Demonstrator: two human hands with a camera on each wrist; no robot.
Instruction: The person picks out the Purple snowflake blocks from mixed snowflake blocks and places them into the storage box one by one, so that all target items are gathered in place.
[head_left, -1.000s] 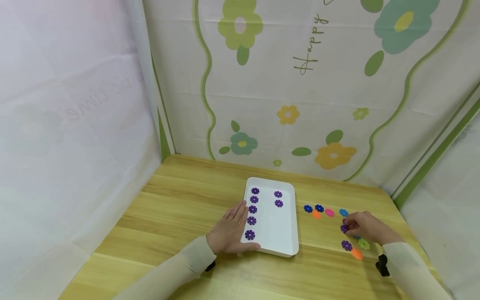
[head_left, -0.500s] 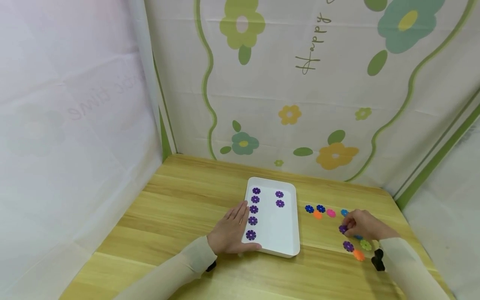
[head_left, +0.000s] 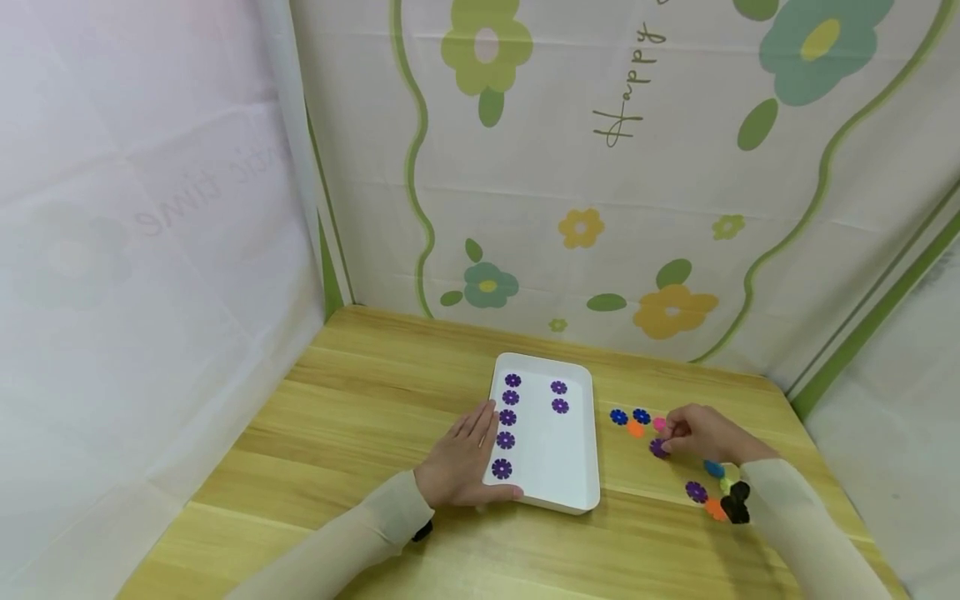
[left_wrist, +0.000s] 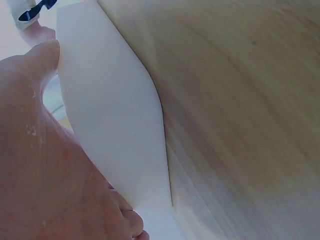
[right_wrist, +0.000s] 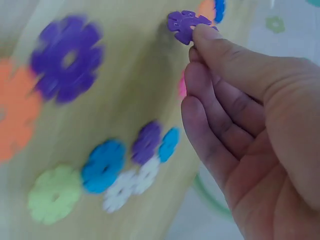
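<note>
My right hand (head_left: 708,433) pinches a purple flower-shaped plastic disc (head_left: 659,448) between thumb and fingers, above the table right of the tray. In the right wrist view this held disc (right_wrist: 181,24) shows at the fingertips, its notched edge sticking out. My left hand (head_left: 459,468) rests on the near left corner of a white tray (head_left: 547,467), fingers straight along the left side and thumb along the front edge. Inside the tray, several purple discs (head_left: 507,417) form a column at the left. Two more purple discs (head_left: 559,406) lie at the upper right.
Loose discs lie right of the tray: dark blue (head_left: 618,417), orange (head_left: 636,428), pink (head_left: 660,423) and another purple disc (head_left: 696,492). The right wrist view adds a light green disc (right_wrist: 55,194), blue (right_wrist: 103,166) and white ones (right_wrist: 120,191). Printed cloth (head_left: 525,167) hangs behind the table.
My right hand has moved left toward the tray with the purple disc pinched in it, away from the other loose discs. The left hand stays on the tray.
</note>
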